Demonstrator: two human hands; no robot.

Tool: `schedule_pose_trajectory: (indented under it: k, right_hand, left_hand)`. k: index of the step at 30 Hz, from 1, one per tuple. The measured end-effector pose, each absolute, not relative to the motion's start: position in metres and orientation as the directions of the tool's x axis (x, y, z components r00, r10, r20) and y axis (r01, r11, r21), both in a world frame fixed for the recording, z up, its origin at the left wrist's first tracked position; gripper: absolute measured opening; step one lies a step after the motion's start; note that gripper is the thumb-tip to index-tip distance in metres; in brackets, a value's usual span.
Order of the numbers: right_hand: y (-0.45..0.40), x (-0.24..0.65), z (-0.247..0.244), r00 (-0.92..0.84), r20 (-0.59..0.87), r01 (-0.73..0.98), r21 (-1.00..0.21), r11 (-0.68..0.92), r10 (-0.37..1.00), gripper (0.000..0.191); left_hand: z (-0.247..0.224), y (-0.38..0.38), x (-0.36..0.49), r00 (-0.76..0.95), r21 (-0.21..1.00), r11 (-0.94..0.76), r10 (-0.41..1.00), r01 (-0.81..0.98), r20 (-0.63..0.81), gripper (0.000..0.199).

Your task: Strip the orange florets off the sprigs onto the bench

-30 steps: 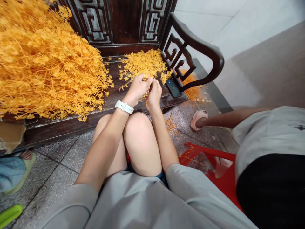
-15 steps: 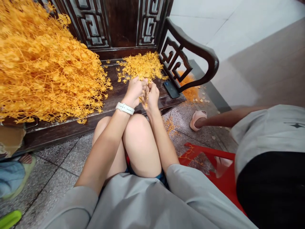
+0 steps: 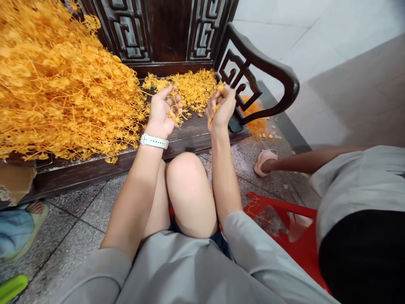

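My left hand (image 3: 160, 112), with a white watch band at the wrist, is closed around a thin branching yellow plastic sprig (image 3: 176, 117) with small flower-like ends. It hovers over the bench between two heaps. Farther right, my right hand (image 3: 224, 107) is curled, and small yellow plastic pieces (image 3: 216, 109) show among its fingers. Beyond both hands lies a low pile of loose yellow pieces (image 3: 198, 86) on the dark wooden bench (image 3: 196, 128). A far bigger heap of yellow plastic sprigs (image 3: 63, 88) rises at the left.
The bench's curved armrest (image 3: 289, 82) stands just right of my right hand, a dark phone (image 3: 236, 123) beside it. Orange scraps (image 3: 255, 122) litter the floor. A red plastic stool (image 3: 278, 207) and another person's leg (image 3: 294, 160) are at the right. A cardboard piece (image 3: 17, 181) is at left.
My hands were together in front of the small pile and have moved apart, the left one leftward, the right one right and upward. A sprig now shows in my left hand.
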State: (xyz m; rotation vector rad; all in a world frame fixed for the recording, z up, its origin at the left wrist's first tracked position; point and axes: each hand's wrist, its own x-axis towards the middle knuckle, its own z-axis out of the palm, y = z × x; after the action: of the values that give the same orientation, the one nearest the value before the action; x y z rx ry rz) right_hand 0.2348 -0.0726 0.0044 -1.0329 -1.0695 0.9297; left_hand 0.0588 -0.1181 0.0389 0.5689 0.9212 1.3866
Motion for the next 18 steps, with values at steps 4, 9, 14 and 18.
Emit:
schedule_pose_trajectory:
  k: [4, 9, 14, 18]
  right_hand:
    - [-0.015, 0.248, 0.005, 0.357, 0.286, 0.298, -0.937, 0.182, 0.889, 0.064]
    - [-0.029, 0.239, -0.005, 0.313, 0.300, 0.284, -0.935, 0.213, 0.901, 0.067]
    - [-0.105, 0.199, -0.009, 0.217, 0.489, 0.185, -0.871, 0.456, 0.845, 0.063]
    - [-0.148, 0.180, 0.005, -0.079, 0.681, 0.511, -0.600, 0.616, 0.728, 0.060]
  left_hand:
    - [0.041, -0.122, 0.056, -0.096, 0.770, 0.112, 0.971, -0.628, -0.220, 0.025]
    - [0.045, -0.128, 0.059, -0.088, 0.801, 0.072, 0.984, -0.594, -0.153, 0.015]
    - [0.039, -0.122, 0.061, -0.209, 0.849, -0.021, 0.972, -0.528, -0.106, 0.024]
    - [0.037, -0.117, 0.063, -0.354, 0.892, -0.093, 0.932, -0.443, -0.078, 0.020]
